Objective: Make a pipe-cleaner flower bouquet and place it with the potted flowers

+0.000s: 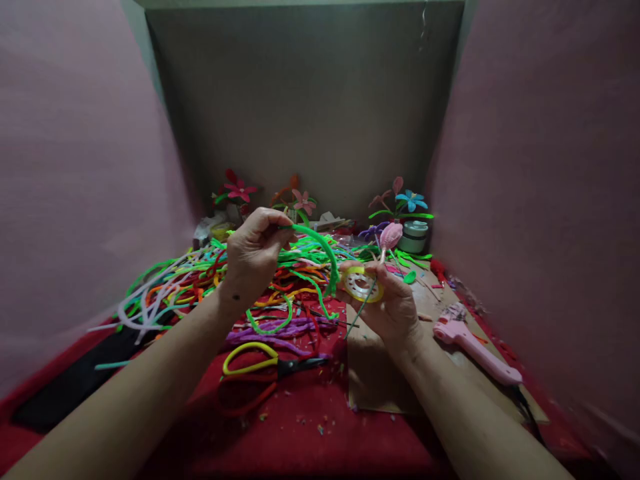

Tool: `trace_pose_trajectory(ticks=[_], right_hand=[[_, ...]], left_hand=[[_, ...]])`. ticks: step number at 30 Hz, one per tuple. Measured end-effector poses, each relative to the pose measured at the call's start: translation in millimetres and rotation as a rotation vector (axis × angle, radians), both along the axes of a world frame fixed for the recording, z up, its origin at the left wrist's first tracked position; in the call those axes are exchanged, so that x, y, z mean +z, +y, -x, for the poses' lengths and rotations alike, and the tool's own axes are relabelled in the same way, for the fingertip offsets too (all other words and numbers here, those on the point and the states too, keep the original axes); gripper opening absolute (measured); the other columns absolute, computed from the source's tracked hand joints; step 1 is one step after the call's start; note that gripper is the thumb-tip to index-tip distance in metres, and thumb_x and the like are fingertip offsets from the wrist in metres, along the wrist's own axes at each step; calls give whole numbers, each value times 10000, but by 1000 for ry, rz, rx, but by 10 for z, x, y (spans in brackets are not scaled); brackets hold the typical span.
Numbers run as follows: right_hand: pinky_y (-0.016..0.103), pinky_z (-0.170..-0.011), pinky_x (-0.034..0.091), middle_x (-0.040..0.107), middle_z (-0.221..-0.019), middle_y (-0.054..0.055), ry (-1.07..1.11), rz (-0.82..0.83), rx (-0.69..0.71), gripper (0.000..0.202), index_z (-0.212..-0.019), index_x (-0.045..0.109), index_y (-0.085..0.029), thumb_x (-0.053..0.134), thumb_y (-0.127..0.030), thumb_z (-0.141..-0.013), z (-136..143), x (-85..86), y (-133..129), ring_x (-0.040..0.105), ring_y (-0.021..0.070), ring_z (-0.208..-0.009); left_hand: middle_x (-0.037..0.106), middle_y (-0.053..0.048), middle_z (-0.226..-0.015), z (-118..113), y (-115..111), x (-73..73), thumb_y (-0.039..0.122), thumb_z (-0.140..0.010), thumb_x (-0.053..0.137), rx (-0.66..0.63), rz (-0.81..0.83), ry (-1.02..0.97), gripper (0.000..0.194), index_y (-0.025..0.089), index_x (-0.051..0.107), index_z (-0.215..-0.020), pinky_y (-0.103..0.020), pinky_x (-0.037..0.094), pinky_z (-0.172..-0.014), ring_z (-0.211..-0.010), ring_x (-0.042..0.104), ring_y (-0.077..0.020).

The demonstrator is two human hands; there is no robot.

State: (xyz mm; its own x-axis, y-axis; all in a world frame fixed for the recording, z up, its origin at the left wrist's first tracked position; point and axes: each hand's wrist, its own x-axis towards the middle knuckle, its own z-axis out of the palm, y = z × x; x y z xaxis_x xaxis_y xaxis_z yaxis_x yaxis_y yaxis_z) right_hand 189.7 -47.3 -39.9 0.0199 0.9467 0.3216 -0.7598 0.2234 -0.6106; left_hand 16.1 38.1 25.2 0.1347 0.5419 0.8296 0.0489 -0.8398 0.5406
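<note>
My left hand [253, 252] is closed, pinching one end of a bright green fuzzy pipe cleaner strip [323, 245], which arcs down toward my other hand. Between the fingers of my right hand [395, 305] sits a roll of yellow tape [356, 285] with a holed, pale core. The same hand grips a pink pipe-cleaner flower bud [391, 235], upright, its thin green stem [356, 319] slanting down past the roll. Whether the green strip's lower end touches my right fingertips, I cannot tell.
Loose multicoloured pipe cleaners [200, 273] cover the red cloth [280, 440]. Scissors [275, 365] lie in front, and a pink glue gun [477, 343] rests on a board [380, 383] at right. Finished flowers [240, 190] and a lidded jar [414, 235] stand behind. Pink walls flank both sides.
</note>
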Motion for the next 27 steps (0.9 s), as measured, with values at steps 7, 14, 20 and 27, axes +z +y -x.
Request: trace_pose_trajectory(ticks=[7, 14, 20, 27], right_hand=[[483, -820, 457, 704, -897, 13, 55, -18, 68, 95, -710, 716, -273, 676, -357, -690, 13, -2, -19, 643, 228, -772], [335, -700, 472, 680, -902, 27, -49, -65, 5, 124, -707, 722, -243, 660, -347, -686, 72, -24, -9, 590, 179, -770], [290, -679, 465, 675, -897, 23, -71, -66, -49, 127, -727, 730, -231, 616, -280, -703, 93, -39, -3, 577, 168, -790], [306, -716, 477, 675, -879, 27, -83, -24, -66, 123, -699, 732, -199, 616, -214, -664, 182, -51, -5, 582, 184, -830]], left_hand=[[580, 16, -714, 28, 47, -76, 79, -730, 585, 55, -26, -28, 120, 186, 598, -783, -226, 467, -568, -596, 568, -92], [567, 38, -652, 8, -8, -151, 92, -725, 602, 87, 46, -62, 101, 181, 601, -773, -201, 458, -565, -561, 557, -74], [577, 25, -651, 49, -91, -66, 105, -676, 656, -70, 267, -188, 130, 181, 611, -772, -216, 470, -573, -568, 555, -88], [586, 17, -664, -87, -210, -283, 139, -614, 740, -596, 957, -243, 219, 145, 602, -784, -194, 442, -510, -544, 546, -77]])
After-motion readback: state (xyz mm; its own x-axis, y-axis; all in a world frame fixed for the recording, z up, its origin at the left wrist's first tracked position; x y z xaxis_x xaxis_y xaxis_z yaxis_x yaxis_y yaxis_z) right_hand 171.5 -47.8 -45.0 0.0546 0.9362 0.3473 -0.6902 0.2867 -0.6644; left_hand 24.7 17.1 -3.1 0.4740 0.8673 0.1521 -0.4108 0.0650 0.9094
